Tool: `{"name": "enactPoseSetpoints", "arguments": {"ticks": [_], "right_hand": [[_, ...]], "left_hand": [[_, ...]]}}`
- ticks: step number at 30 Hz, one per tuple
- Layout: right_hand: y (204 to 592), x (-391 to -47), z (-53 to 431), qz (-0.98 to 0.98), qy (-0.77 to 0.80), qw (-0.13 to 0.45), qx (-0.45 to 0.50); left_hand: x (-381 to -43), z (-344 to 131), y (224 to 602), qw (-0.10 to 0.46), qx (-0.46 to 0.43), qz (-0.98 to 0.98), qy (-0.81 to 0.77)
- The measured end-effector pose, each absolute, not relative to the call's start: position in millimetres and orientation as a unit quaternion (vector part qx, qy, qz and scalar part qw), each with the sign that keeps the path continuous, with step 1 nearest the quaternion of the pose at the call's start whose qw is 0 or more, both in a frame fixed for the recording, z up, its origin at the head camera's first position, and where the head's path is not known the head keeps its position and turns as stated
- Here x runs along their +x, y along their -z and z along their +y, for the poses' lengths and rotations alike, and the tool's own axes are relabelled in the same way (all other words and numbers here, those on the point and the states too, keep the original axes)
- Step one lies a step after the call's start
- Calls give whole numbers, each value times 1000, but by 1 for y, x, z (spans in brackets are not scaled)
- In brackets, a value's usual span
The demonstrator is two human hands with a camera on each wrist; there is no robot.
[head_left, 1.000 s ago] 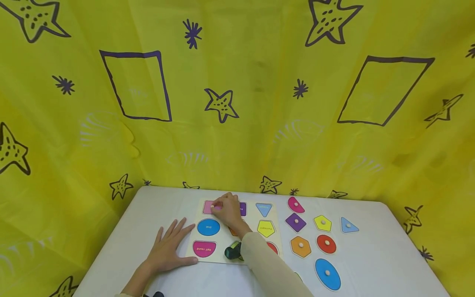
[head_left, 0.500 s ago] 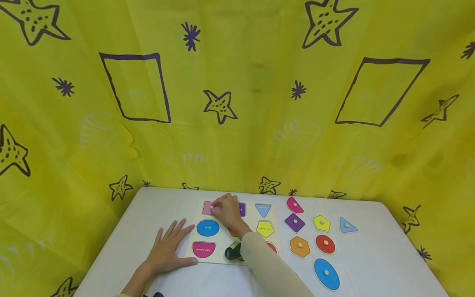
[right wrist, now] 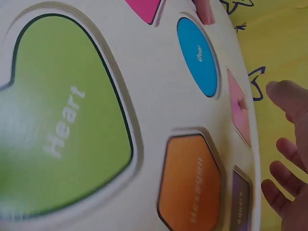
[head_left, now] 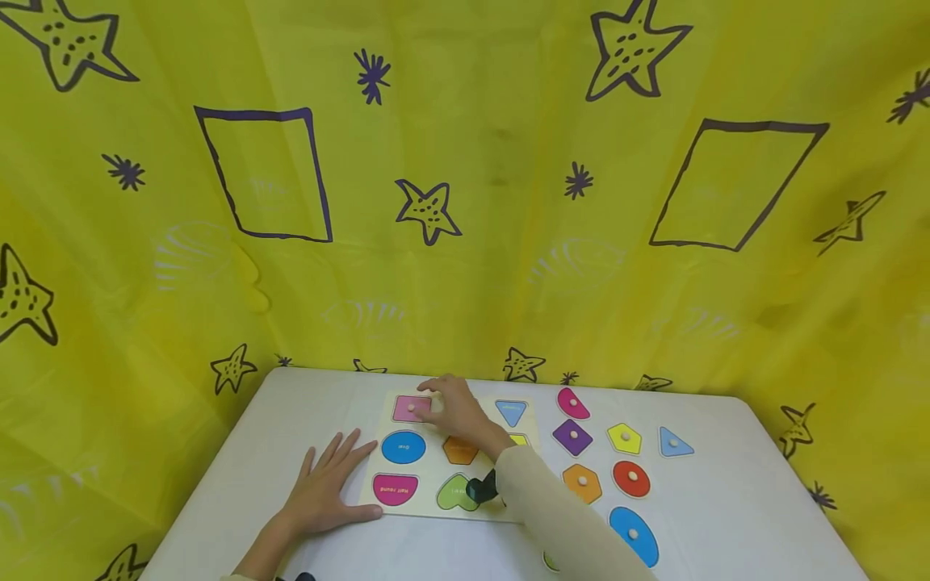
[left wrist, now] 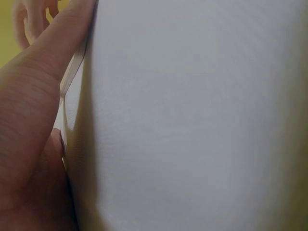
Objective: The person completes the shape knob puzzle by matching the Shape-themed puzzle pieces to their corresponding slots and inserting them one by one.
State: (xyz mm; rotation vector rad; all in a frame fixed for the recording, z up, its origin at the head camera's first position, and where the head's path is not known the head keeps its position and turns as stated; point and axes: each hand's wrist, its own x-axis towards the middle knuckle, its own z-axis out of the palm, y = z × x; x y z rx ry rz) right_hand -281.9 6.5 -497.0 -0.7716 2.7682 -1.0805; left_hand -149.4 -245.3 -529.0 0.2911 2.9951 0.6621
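Note:
A white shape-puzzle board lies on the table, with labelled recesses such as the green heart, orange hexagon and blue oval. In its far left recess sits a pink rectangle puzzle piece with a small knob. My right hand hovers just right of that knob, thumb and fingers parted and holding nothing. It covers part of the board's far middle, and the sleeve hides the near right corner. My left hand rests flat with spread fingers, its thumb and index fingertips at the board's left edge.
Right of the board lie several knobbed pieces, among them a magenta half round, purple square, yellow pentagon, red circle and blue oval piece. A yellow patterned curtain hangs behind the white table.
My right hand has let go of the pink rectangle's knob; its fingers have opened and it has shifted slightly right. My left hand has stayed at the board's edge.

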Motion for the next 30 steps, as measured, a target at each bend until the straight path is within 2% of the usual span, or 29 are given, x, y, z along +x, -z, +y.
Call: {"name": "enactPoseSetpoints", "arguments": {"ticks": [12,30], "right_hand": [[481,-278,56,867,418,18,-271],[475,-259,149,868,468,5,-164]], "left_hand": [[-150,-244,530,35,90,972,-215],[-151,-244,532,17,102,969,-226]]}}
